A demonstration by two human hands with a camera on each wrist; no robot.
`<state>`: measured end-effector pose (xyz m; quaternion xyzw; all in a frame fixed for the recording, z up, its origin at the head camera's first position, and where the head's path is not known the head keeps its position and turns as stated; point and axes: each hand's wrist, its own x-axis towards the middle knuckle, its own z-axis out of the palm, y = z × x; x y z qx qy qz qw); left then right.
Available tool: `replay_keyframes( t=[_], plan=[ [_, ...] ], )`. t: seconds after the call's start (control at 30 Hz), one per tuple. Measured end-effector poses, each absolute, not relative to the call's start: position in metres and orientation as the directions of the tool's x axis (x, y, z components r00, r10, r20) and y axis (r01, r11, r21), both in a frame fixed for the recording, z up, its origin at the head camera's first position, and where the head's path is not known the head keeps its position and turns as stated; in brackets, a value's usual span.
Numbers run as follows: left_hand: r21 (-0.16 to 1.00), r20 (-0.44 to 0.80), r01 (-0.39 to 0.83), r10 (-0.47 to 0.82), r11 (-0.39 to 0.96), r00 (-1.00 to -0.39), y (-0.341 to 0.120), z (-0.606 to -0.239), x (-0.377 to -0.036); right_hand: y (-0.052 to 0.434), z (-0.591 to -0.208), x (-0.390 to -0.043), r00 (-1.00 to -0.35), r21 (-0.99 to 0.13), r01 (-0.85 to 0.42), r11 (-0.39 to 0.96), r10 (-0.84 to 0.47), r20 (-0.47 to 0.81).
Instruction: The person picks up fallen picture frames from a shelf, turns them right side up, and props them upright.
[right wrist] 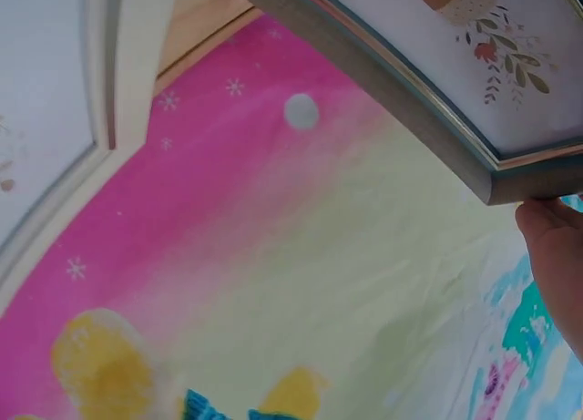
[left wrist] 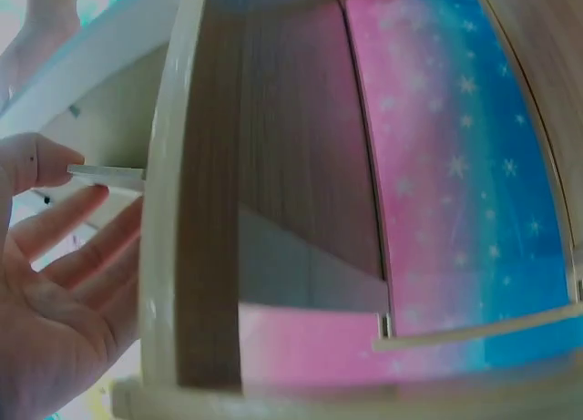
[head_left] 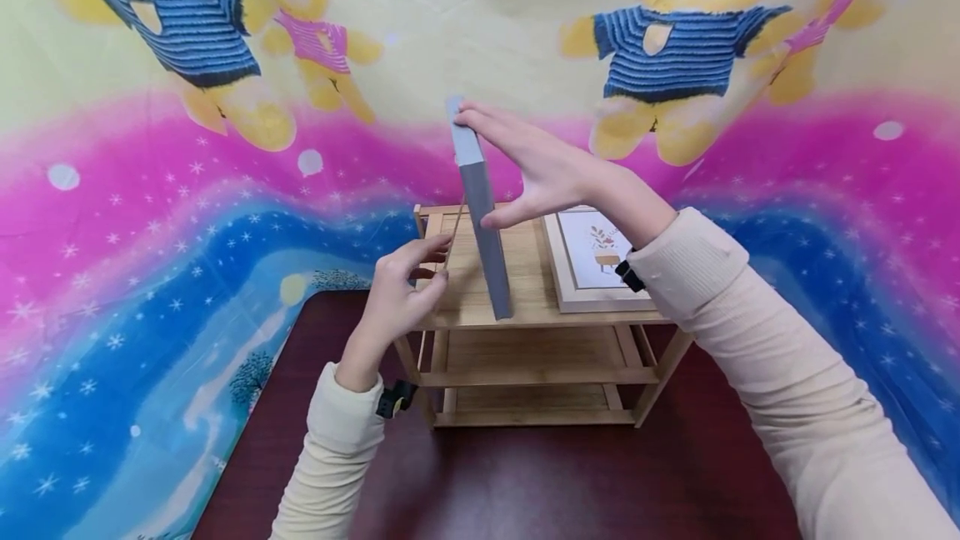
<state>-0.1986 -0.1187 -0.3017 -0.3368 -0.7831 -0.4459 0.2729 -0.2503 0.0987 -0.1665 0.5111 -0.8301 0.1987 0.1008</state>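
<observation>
At the frame's centre the grey picture frame (head_left: 480,215) stands on edge on the wooden shelf (head_left: 525,307) top — the right hand (head_left: 551,173) steadies it, fingers at its top and thumb on its side; the left hand (head_left: 397,294) pinches its thin rear stand (head_left: 453,233), likely for propping.

1. A grey picture frame (head_left: 480,207) stands upright on its edge near the middle of the wooden shelf's (head_left: 525,307) top board.
2. Its face shows a small plant print with a pot.
</observation>
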Motion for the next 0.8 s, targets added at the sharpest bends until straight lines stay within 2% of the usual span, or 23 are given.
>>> replay_keyframes(
  t=[0.23, 0.4, 0.47, 0.57, 0.67, 0.73, 0.8],
  plan=[
    [0.544, 0.693, 0.754, 0.309, 0.369, -0.651, -0.130, -0.307, -0.205, 0.084, -0.159, -0.251, -0.469, -0.184, -0.882, 0.434, -0.845, 0.256],
    [0.521, 0.705, 0.765, 0.316, 0.377, -0.636, -0.132, -0.311, -0.206, 0.082, -0.158, -0.251, -0.477, -0.195, -0.877, 0.440, -0.850, 0.226],
    [0.480, 0.743, 0.779, 0.285, 0.403, -0.605, -0.130, -0.312, -0.204, 0.082, -0.158, -0.252, -0.475, -0.197, -0.877, 0.438, -0.850, 0.227],
    [0.412, 0.833, 0.796, 0.171, 0.444, -0.527, -0.124, -0.313, -0.198, 0.082, -0.159, -0.253, -0.472, -0.200, -0.879, 0.433, -0.850, 0.233],
    [0.397, 0.884, 0.815, 0.066, 0.422, -0.464, -0.112, -0.314, -0.185, 0.082, -0.160, -0.254, -0.469, -0.206, -0.880, 0.428, -0.850, 0.238],
    [0.425, 0.880, 0.831, 0.050, 0.359, -0.472, -0.103, -0.314, -0.175, 0.082, -0.161, -0.255, -0.466, -0.210, -0.881, 0.423, -0.850, 0.244],
    [0.482, 0.853, 0.830, 0.067, 0.280, -0.518, -0.092, -0.314, -0.169, 0.082, -0.162, -0.255, -0.464, -0.210, -0.883, 0.420, -0.848, 0.255]
  ],
)
